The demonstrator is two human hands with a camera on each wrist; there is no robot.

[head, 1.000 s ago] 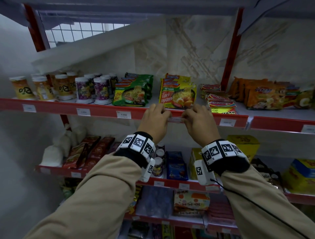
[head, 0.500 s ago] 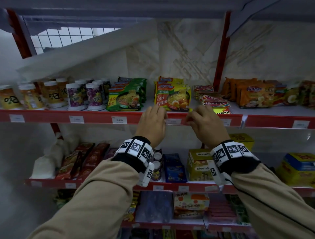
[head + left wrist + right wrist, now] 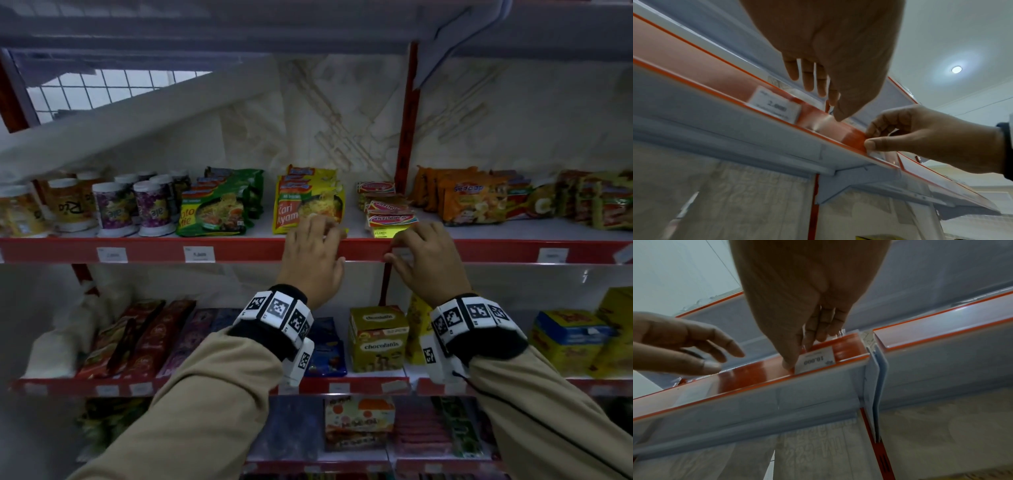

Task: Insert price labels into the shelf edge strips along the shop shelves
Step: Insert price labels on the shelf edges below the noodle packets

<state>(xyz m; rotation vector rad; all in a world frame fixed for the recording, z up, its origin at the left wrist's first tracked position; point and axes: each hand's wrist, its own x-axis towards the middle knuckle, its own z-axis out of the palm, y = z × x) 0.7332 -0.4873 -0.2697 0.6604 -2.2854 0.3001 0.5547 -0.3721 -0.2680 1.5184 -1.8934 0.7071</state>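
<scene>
Two hands work the red edge strip (image 3: pixel 239 249) of the noodle shelf, abt centre of the head view. The right hand (image 3: pixel 430 260) sits at roughly 3 o'clock from the left hand (image 3: pixel 313 260), the two apart along the strip. In the right wrist view the right thumb and fingertips (image 3: pixel 812 344) pinch the left end of a white price label (image 3: pixel 815 361) reading 10.000, which lies in the strip channel near its right end, just beside the upright joint. The left hand's fingers are relaxed and spread, holding nothing, hovering over or lightly touching the strip top; contact is hard to judge as the left wrist view is blurred.

Step in hand, I'd say: seating and sliding this label into place. To do it well:
- keep the label's bottom edge down in the lower lip first, then tuck the top edge under the upper lip
- press w/ fingertips along the length, not at one corner, so it doesn't bow or pop out
- use the left hand to steady the strip cover while the right slides
- stop it under the red packets (image 3: pixel 390 214) it prices, at 12 o'clock from the right hand, level w/ the other labels (image 3: pixel 199 254).
</scene>
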